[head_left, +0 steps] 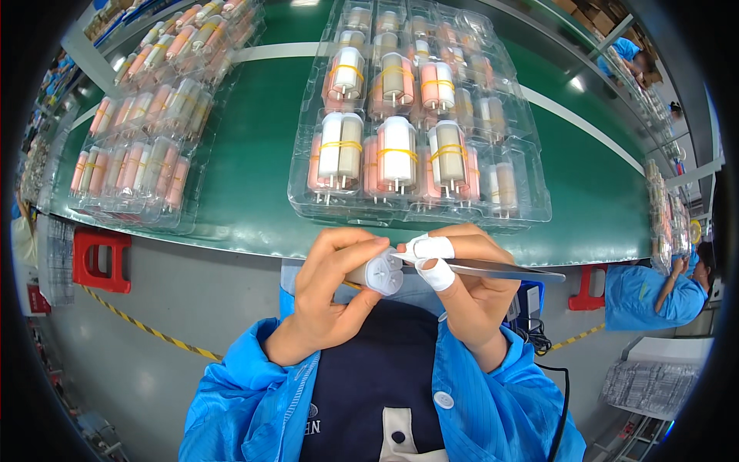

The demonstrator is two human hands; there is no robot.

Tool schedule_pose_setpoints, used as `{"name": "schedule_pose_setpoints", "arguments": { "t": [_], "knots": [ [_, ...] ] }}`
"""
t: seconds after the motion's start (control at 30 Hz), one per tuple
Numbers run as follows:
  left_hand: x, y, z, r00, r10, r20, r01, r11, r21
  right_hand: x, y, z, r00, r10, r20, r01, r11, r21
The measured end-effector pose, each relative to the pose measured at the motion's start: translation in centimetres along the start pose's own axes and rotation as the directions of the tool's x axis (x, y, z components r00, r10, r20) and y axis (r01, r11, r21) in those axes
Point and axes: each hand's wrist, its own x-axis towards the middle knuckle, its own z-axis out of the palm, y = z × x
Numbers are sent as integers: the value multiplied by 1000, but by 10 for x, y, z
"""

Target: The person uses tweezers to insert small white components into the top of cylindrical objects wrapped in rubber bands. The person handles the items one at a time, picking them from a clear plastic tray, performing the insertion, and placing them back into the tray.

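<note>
In front of my chest my left hand [331, 289] is closed around a banded bundle of tubes [383, 276], its pale rounded end turned to the right. My right hand [466, 266], with white finger covers on thumb and forefinger, pinches a long flat metal tool [512, 269] that looks like tweezers; its blunt end sticks out to the right. A small white tip at the right fingertips meets the bundle's end face; whether it belongs to the tool or is a separate piece, I cannot tell. Fingers hide part of the bundle.
Beyond my hands, a clear plastic tray [300, 206] holds several white, grey and pink tube bundles with yellow bands. More trayed bundles [131, 173] stand left on the green table [239, 223]. Red stools [102, 260] stand below its edge. A co-worker [654, 296] sits at the right.
</note>
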Motion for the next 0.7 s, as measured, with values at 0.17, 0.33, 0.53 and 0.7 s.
{"name": "schedule_pose_setpoints", "arguments": {
  "t": [0.17,0.33,0.53,0.7],
  "knots": [
    [3,3,1,999,21,-25,-21,999,31,-2,1,-1,1000,2,-20,-2,1000,11],
    [5,3,0,999,45,-24,-44,998,37,-3,1,-1,1000,-2,-21,3,1000,11],
    [5,4,-1,998,55,-15,-54,997,58,-3,3,-1,1000,-17,-18,17,1000,4],
    [4,2,0,998,62,-12,-61,996,65,-3,3,-1,1000,-4,-6,4,1000,-9]
  ]
}}
